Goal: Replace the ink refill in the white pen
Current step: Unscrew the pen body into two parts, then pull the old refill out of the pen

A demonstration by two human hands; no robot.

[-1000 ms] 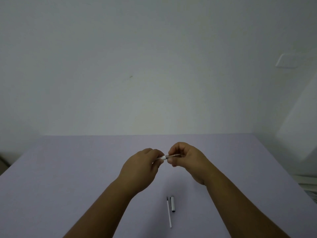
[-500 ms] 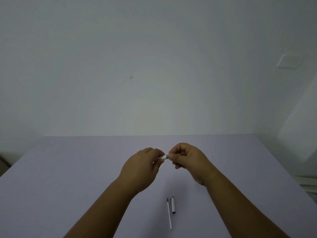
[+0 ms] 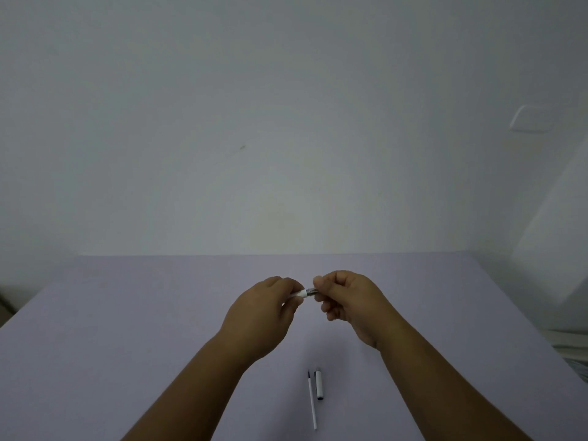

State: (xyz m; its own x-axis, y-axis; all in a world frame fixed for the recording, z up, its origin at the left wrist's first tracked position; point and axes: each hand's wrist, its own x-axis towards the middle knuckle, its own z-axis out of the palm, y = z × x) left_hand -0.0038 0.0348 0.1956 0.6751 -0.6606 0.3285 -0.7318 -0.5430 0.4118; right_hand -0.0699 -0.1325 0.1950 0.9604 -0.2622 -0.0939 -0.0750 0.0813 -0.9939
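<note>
Both ends of the white pen (image 3: 302,293) were pinched: barrel by the left hand (image 3: 264,316), tip by the right hand (image 3: 346,300). Twisting was best done straight along the grip line.

**Bare indoor room, kind unclear**

A plain pale wall (image 3: 286,122) is rising behind a lilac surface (image 3: 127,313). A switch plate (image 3: 529,119) is sitting on the wall at right. Nothing is marking it as home or office.

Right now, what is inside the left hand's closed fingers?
The left hand wraps the white pen barrel; only its end shows, meeting the grey tip section pinched by the right hand. The rest is covered.
</note>
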